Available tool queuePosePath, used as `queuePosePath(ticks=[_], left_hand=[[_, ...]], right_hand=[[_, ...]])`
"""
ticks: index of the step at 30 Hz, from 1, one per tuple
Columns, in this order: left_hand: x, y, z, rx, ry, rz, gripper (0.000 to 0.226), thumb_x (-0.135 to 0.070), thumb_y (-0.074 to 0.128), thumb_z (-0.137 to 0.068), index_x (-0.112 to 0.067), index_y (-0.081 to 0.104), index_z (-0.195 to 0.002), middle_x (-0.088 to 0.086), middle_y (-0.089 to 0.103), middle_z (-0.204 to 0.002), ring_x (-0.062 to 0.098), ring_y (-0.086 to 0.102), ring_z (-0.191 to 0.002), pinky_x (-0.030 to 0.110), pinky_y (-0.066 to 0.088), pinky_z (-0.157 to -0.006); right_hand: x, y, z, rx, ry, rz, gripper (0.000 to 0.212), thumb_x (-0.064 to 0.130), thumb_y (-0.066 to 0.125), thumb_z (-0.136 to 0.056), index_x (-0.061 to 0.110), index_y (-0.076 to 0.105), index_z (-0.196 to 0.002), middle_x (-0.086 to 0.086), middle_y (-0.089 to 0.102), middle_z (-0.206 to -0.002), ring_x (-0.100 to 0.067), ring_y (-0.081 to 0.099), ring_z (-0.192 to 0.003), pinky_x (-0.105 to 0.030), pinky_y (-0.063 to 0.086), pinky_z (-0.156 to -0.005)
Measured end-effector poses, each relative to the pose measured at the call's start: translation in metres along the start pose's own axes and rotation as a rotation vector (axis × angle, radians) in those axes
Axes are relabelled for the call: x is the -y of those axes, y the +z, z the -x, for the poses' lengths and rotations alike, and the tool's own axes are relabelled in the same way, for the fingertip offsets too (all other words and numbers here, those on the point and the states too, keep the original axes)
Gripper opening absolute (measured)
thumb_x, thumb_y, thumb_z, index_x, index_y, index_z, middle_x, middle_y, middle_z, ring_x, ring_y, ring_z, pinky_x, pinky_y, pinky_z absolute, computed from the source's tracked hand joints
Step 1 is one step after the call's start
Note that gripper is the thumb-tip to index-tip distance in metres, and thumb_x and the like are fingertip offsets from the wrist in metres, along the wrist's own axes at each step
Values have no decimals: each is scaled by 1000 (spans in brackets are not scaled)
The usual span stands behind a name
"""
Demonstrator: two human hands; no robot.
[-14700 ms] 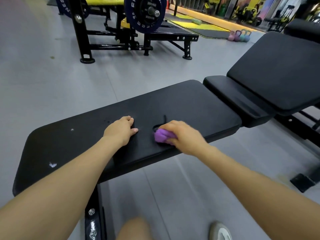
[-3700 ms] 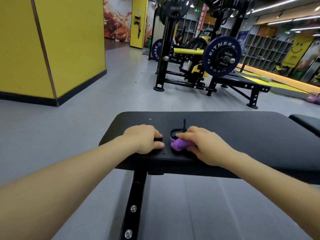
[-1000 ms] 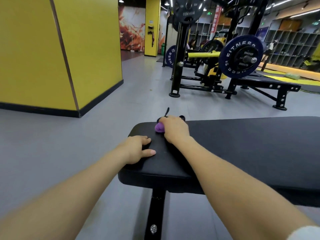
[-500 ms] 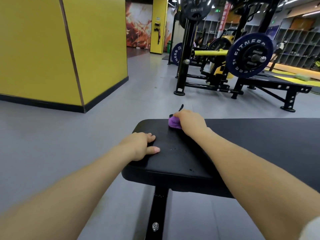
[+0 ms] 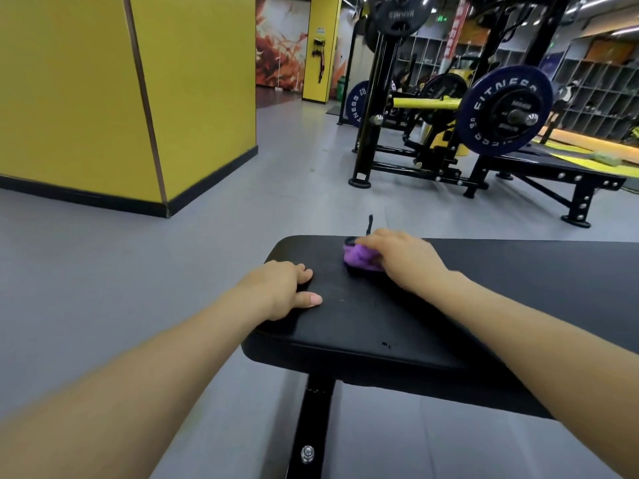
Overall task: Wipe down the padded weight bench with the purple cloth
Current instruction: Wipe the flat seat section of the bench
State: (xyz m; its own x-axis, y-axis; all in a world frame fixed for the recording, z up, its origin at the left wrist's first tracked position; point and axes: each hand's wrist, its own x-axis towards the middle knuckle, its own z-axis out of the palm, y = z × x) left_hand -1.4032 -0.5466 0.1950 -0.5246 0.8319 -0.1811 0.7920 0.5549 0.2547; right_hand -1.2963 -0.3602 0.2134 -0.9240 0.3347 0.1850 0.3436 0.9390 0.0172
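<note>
The black padded bench [image 5: 397, 326] runs from the centre to the right edge, its rounded left end nearest me. My right hand [image 5: 404, 259] grips the bunched purple cloth [image 5: 359, 259] and presses it on the pad near the far left corner. A thin black strap sticks up beyond the cloth. My left hand [image 5: 280, 290] rests flat on the pad's left end, fingers spread, thumb pointing right. Small pale flecks mark the pad near its front edge.
A black steel leg [image 5: 309, 426] drops from the bench to the grey floor. A yellow wall block [image 5: 138, 91] stands at the left. Behind the bench stands a black rack with a blue weight plate [image 5: 505, 110] and a low frame [image 5: 553, 178].
My right hand has slid the cloth back toward me and slightly right from the far edge. My left hand stays planted on the pad's end.
</note>
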Motion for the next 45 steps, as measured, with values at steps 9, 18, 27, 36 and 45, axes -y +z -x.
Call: queuePosePath(ticks=[9,18,27,36,45], left_hand=[[-2,-1,1,3,-9,4,63,-50,44,-93,-25,25,-148,-9,17,-157,18,21,-144,33,22,-116],[-4,-2,1,21,-14,-26,63,-50,42,-94,-25,23,-148,-9,16,-157,18,20,-144,35,22,-116],[-1,-3,-1,11,-28,-1,63,-48,46,-93,-23,27,-148,-6,20,-156,19,22,-144,33,22,-115],[-5,7,21,-73,-18,82,54,-41,40,-98,-18,32,-146,-3,28,-154,21,26,-142,36,25,-114],[10,29,40,-171,-13,186,52,-37,44,-97,-18,33,-145,-2,25,-155,22,24,-143,35,21,-117]], right_hand=[[7,-2,21,-1,-31,21,45,11,53,-89,32,53,-129,4,55,-127,-24,51,-118,-33,41,-91],[-14,0,-24,-33,131,62,29,3,47,-88,16,61,-110,-6,57,-115,-28,55,-108,-30,39,-72],[11,1,8,-36,78,-43,48,3,50,-86,30,55,-124,0,58,-125,-27,51,-116,-32,41,-87],[-36,-43,80,75,282,61,48,7,51,-91,33,51,-131,-5,54,-129,-30,50,-118,-41,46,-91],[85,-1,78,-85,62,-96,50,6,48,-89,34,51,-129,2,53,-126,-26,45,-118,-37,42,-91]])
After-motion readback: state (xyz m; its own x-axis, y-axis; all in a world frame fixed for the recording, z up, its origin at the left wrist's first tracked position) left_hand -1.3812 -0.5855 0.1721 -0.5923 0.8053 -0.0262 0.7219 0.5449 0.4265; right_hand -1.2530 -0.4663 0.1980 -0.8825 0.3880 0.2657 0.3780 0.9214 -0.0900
